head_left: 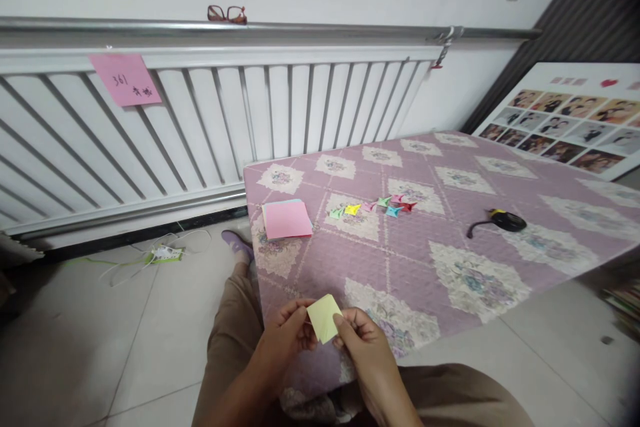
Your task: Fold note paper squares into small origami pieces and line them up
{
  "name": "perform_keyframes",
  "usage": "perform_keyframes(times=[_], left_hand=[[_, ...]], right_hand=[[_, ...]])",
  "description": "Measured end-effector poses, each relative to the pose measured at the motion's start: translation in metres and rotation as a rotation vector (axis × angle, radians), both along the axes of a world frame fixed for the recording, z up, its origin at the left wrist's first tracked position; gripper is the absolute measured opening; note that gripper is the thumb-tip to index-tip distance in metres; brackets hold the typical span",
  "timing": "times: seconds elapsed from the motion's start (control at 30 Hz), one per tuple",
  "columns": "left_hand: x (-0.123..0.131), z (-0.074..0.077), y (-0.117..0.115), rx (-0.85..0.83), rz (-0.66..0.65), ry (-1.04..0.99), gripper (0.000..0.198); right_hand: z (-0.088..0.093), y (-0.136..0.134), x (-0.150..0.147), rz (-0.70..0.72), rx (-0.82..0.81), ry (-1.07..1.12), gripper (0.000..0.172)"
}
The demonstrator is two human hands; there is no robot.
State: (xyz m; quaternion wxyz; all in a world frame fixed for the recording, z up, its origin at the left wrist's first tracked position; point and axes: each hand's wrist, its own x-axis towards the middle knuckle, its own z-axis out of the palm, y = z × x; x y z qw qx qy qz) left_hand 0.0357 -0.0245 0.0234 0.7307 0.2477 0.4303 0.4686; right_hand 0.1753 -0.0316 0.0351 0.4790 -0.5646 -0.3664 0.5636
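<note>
A small folded square of pale yellow paper (324, 317) is held up between both hands, above the near edge of the cloth-covered table. My left hand (290, 333) pinches its left side, thumb close to the corner. On the right side, my right hand (364, 340) grips it with the thumb lying on the paper's face. Farther up the table lies a stack of square paper (288, 220), pink on top with a bluish edge showing. To the right of it sit several small folded paper pieces (393, 211) in green, yellow, pink, blue and red.
A purple floral tablecloth (340, 247) covers the table. A black and yellow tape measure (507, 220) with a strap rests at right. A white radiator (280, 107) lines the wall, with glasses (227, 14) on the pipe above. A power strip (166, 254) lies on the floor.
</note>
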Motion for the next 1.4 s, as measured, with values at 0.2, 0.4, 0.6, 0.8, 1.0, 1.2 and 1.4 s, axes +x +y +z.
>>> perform_keyframes(times=[0.2,0.4,0.6,0.8,1.0,1.2,1.4], left_hand=[[-0.004,0.005,-0.002,0.127,-0.046,0.157,0.044],[-0.013,0.009,-0.002,0.179,-0.093,0.252,0.042],[-0.016,0.008,0.000,0.156,-0.063,0.314,0.032],[-0.019,-0.002,0.002,0.140,-0.042,0.313,0.031],[-0.021,-0.006,0.001,0.148,-0.056,0.339,0.030],[-0.023,0.013,-0.004,0.181,-0.153,0.329,0.026],[-0.023,0.016,-0.005,0.222,-0.193,0.398,0.029]], right_hand=[[0.002,0.000,-0.003,-0.032,0.010,0.065,0.038],[-0.003,0.000,-0.003,-0.013,0.026,0.056,0.041],[0.001,-0.003,-0.005,0.033,0.012,0.083,0.036],[0.005,-0.007,0.001,0.174,0.058,0.021,0.035],[0.004,-0.007,0.005,0.274,0.125,-0.037,0.036],[0.008,-0.010,0.007,0.207,0.110,-0.044,0.035],[-0.002,-0.003,0.012,0.179,0.049,-0.022,0.042]])
